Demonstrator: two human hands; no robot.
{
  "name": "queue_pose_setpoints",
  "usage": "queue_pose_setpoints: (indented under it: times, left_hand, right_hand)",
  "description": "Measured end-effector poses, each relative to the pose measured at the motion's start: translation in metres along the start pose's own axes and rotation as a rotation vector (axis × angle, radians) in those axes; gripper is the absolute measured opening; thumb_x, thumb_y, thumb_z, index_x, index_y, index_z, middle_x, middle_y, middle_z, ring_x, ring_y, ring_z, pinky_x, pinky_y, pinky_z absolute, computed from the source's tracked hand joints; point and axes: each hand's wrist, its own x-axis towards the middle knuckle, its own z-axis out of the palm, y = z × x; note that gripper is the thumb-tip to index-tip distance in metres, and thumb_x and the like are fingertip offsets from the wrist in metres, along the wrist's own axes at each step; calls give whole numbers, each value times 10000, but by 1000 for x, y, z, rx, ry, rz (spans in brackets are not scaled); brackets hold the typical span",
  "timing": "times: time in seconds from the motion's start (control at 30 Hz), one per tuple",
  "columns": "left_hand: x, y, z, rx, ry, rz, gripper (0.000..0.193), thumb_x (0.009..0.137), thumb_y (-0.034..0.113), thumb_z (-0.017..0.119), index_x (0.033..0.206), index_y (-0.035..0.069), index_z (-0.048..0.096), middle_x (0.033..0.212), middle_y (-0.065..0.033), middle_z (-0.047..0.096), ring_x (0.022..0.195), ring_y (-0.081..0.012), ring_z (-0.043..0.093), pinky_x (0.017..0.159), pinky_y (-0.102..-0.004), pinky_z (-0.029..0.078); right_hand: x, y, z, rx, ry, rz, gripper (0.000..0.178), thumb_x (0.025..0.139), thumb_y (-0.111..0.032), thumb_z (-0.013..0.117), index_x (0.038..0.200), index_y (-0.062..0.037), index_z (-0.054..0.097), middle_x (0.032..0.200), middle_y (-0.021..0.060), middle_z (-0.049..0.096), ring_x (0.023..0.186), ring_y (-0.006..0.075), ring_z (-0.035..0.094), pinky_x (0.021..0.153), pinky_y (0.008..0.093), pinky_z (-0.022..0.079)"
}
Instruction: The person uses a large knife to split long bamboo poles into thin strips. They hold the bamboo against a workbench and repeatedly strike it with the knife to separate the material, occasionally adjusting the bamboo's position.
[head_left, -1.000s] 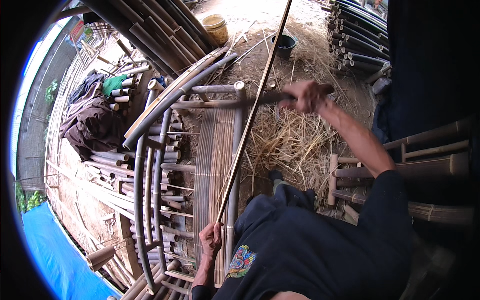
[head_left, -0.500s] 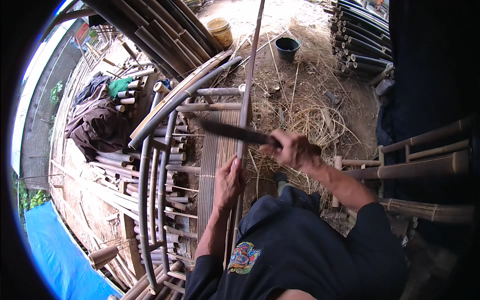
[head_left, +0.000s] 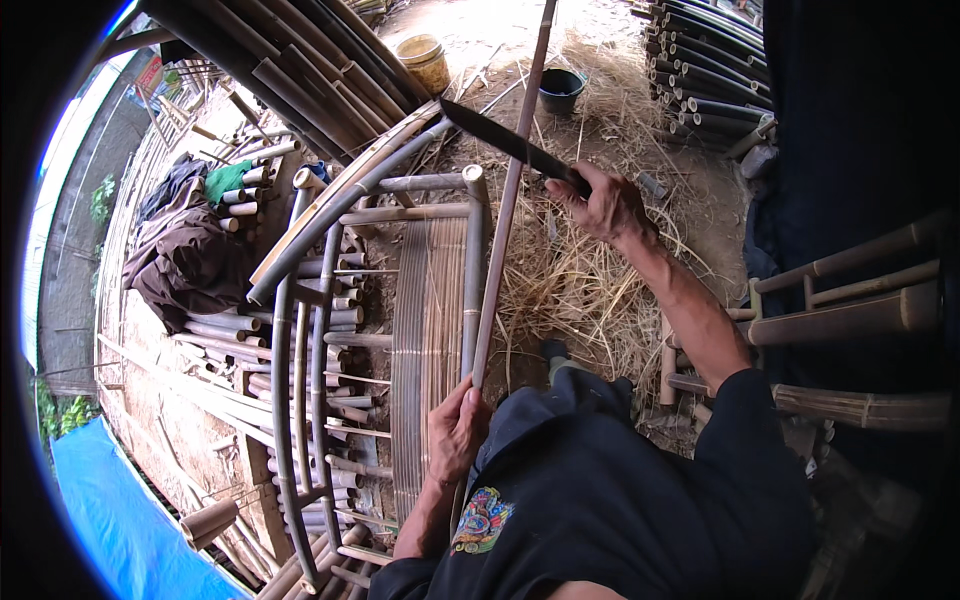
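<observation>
My left hand (head_left: 458, 432) is closed around the lower end of a long, narrow bamboo strip (head_left: 503, 245), which slants away from me past the top of the view. In my right hand (head_left: 606, 208) is the handle of a machete (head_left: 480, 126), its dark blade pointing up to the left. Blade and strip cross well beyond my left hand; whether they touch I cannot tell. Just left of the strip stands a bamboo bench (head_left: 405, 213) with a seat of thin slats (head_left: 432, 300).
Pale bamboo shavings (head_left: 590, 290) litter the ground beyond my knees. A black bucket (head_left: 562, 92) and a yellowish bucket (head_left: 424, 66) stand farther off. Stacked bamboo poles (head_left: 705, 75) lie at the far right, bamboo furniture (head_left: 850, 325) at the right, and a brown cloth (head_left: 190, 250) at the left.
My right hand has moved the machete farther away along the strip, with its tip now raised. My left hand, still holding the strip, is slightly lower. The view has shifted a little.
</observation>
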Motion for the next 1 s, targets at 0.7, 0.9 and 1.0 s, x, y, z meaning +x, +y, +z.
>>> queue_pose_setpoints:
  times: [0.7, 0.9, 1.0]
  left_hand:
    - [95, 78, 23, -179, -405, 371, 581, 986, 457, 423, 1367, 18, 428, 982, -121, 618, 742, -168, 603, 635, -277, 477]
    - [102, 110, 52, -14, -141, 323, 394, 990, 286, 520, 1246, -11, 559, 611, 39, 486, 482, -19, 405, 417, -179, 270]
    - [82, 91, 54, -36, -124, 306, 411, 984, 276, 536, 1281, -8, 547, 615, 66, 450, 491, -5, 360, 427, -169, 253]
  right_hand:
    - [31, -33, -69, 52, 66, -307, 635, 901, -695, 348, 792, -103, 550, 498, -25, 454, 372, 88, 472, 329, 308, 416]
    - [5, -59, -50, -17, 161, -718, 526, 915, -604, 468, 792, -106, 583, 569, 25, 560, 435, 152, 554, 435, 363, 532]
    - [24, -28, -51, 73, 159, -293, 548, 926, -605, 443, 827, -89, 599, 550, 23, 555, 415, 135, 543, 379, 324, 482]
